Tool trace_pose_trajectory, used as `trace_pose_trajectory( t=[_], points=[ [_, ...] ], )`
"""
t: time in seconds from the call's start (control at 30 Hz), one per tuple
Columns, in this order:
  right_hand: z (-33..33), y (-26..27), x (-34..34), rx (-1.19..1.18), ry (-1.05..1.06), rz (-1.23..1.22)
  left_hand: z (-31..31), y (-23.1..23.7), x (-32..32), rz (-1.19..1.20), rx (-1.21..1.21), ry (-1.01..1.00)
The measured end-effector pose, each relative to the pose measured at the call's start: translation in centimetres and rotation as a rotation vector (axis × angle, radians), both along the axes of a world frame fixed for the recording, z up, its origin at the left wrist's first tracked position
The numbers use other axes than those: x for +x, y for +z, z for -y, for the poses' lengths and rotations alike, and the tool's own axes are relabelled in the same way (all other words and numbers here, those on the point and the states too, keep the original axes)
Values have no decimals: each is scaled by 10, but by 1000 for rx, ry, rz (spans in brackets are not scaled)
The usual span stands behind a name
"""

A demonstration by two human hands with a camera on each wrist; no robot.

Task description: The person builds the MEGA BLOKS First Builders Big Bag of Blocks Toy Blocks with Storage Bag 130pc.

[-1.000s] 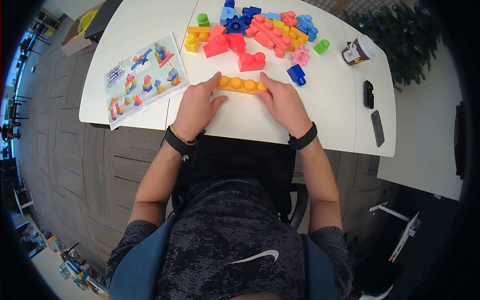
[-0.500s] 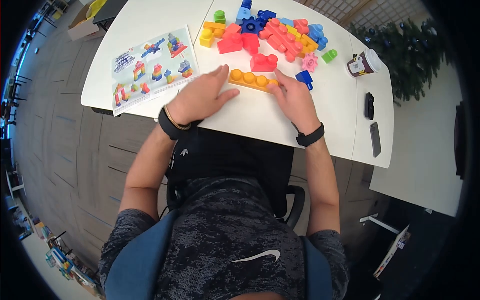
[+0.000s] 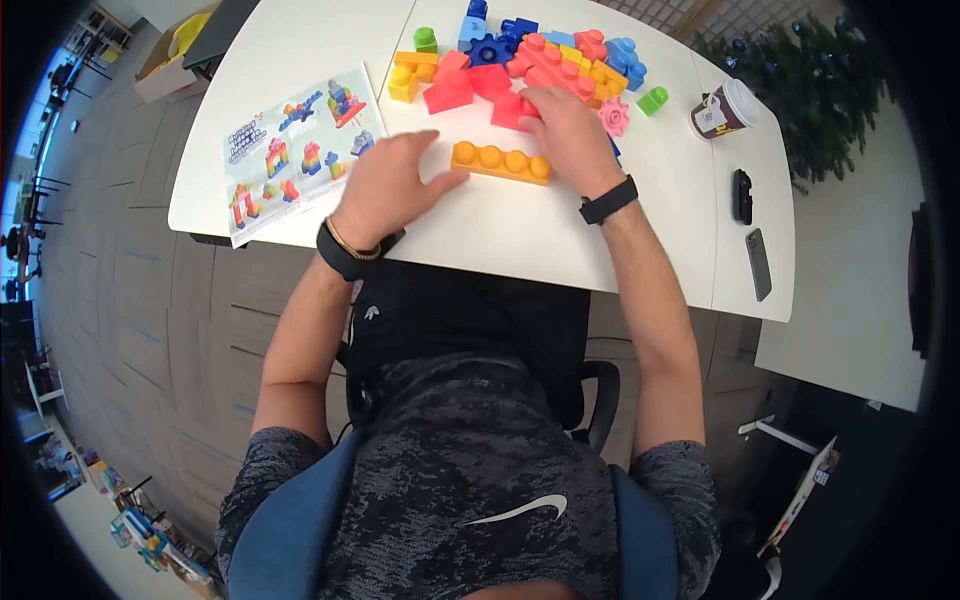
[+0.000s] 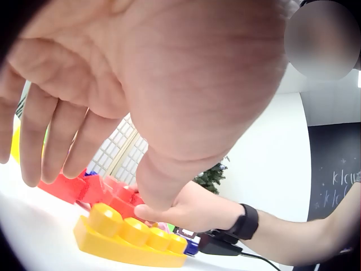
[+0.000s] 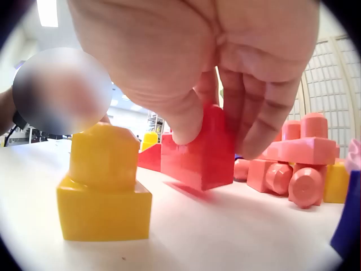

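A long yellow-orange block with a row of round studs (image 3: 500, 163) lies on the white table (image 3: 480, 222), between the two hands. The right hand (image 3: 577, 140) pinches a red block (image 5: 197, 161) between thumb and fingers; in the right wrist view its lower edge is tilted slightly off the table. To the left of the long block, the left hand (image 3: 388, 187) hovers with fingers extended and holds nothing. In the left wrist view the long block (image 4: 130, 240) stands below the left hand's thumb, untouched.
Behind the hands is a pile of blocks with a blue gear (image 3: 488, 50) and a pink gear (image 3: 614, 116). A printed sheet (image 3: 300, 150) lies at the left. To the right are a paper cup (image 3: 722, 110), a black case (image 3: 741, 197) and a phone (image 3: 758, 265).
The right hand has let go of the long block, moved up to the red block and taken hold of it. The left hand has drawn away from the long block's left end.
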State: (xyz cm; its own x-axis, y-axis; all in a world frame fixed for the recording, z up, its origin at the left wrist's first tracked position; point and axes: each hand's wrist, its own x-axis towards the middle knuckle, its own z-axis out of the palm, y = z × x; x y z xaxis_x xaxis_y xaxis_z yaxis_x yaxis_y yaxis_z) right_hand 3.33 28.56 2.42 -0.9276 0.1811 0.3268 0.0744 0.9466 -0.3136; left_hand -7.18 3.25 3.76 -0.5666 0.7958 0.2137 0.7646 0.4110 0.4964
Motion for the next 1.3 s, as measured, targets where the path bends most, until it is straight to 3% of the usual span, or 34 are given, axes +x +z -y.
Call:
trace_pose_trajectory(
  t=[0.1, 0.17, 0.27, 0.33, 0.5, 0.6, 0.63, 0.8, 0.87, 1.0, 1.1, 1.23, 1.3],
  points=[
    [17, 21, 17, -4, 13, -187, 3, 7, -19, -23, 16, 108],
    [40, 41, 45, -200, 87, -113, -1, 11, -34, -33, 17, 115],
    [61, 31, 69, -123, 188, -93, -12, 4, -57, -128, 46, 92],
    [65, 22, 71, -152, 162, -9, -29, 3, -63, -238, 12, 88],
    [59, 19, 60, -72, 129, 21, -59, -5, -67, -253, -68, 92],
    [40, 32, 40, -206, 102, -12, -63, -14, -73, -257, -28, 57],
    [22, 30, 25, -86, 126, -94, -65, -16, -74, -250, -29, 51],
    [-29, 11, -64, -47, -20, -3, -67, -32, -78, -240, -15, 21],
    [-27, 6, -84, 57, -36, 222, -58, -30, -77, -245, 15, 6],
    [-22, -7, -91, 91, 0, 95, -32, -14, -67, -215, 137, -20],
    [-17, 20, -76, 5, -26, 33, -9, 2, -48, -132, 223, -45],
    [-14, 67, 4, 18, 70, -199, 24, 16, -25, -121, 191, -184],
    [-4, 89, 46, 0, 129, -34, 30, 14, -19, -111, 170, -226]
  ],
)
